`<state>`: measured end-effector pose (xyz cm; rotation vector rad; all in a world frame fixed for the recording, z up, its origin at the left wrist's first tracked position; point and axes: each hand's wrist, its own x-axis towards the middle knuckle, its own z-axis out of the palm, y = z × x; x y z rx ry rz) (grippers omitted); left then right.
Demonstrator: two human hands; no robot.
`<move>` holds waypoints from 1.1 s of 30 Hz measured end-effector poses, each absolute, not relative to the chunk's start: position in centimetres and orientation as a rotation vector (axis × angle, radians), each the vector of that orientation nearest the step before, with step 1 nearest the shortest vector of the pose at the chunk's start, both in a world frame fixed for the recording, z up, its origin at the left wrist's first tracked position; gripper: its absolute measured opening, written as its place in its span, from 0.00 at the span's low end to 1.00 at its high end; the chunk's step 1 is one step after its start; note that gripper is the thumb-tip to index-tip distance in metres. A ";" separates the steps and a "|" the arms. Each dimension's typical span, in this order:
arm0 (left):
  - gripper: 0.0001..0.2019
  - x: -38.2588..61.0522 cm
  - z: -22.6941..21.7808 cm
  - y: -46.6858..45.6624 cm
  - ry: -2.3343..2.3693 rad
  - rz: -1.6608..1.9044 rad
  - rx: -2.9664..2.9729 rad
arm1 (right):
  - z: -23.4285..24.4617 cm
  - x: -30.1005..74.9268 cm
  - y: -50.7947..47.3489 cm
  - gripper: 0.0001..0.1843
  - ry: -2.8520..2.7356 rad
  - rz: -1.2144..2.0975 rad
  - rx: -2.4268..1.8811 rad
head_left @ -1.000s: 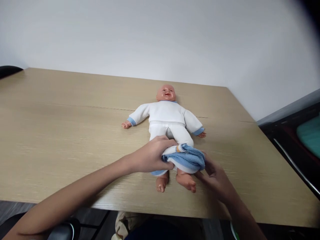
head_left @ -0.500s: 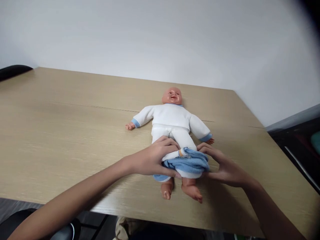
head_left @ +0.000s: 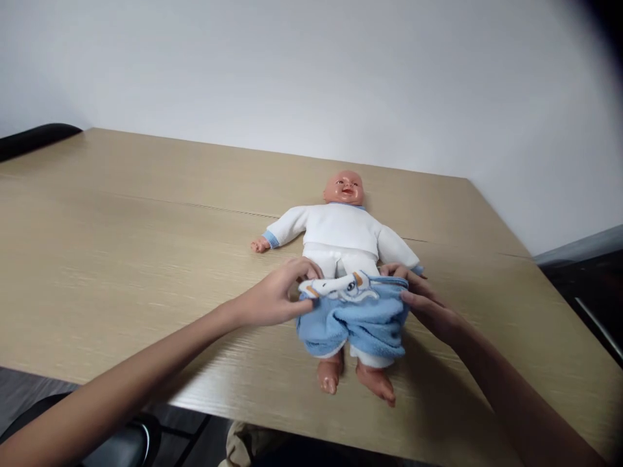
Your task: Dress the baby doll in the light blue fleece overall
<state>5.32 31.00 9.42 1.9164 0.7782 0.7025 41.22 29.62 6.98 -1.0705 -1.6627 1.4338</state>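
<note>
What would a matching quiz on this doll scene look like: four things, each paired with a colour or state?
Things:
1 doll's sweater
2 fleece trousers
3 doll's feet
4 left hand

Colours and states:
a bare
b gripping cloth
c white
d light blue

Pairs: 1-c, 2-d, 3-a, 4-b.
</note>
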 end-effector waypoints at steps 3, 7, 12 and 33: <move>0.09 5.6 8.1 31.7 0.859 0.738 1.728 | 6.5 40.5 30.4 0.18 -1.578 1.438 -1.185; 0.19 5.3 6.2 31.8 0.931 0.720 1.508 | 5.4 39.4 30.8 0.21 -1.430 1.431 -1.249; 0.19 4.1 5.3 31.1 0.870 0.696 1.459 | 4.6 38.1 30.1 0.22 -1.374 1.416 -1.306; 0.15 5.4 5.5 32.7 0.934 1.105 1.449 | 4.4 38.4 30.4 0.20 -1.414 1.193 -1.326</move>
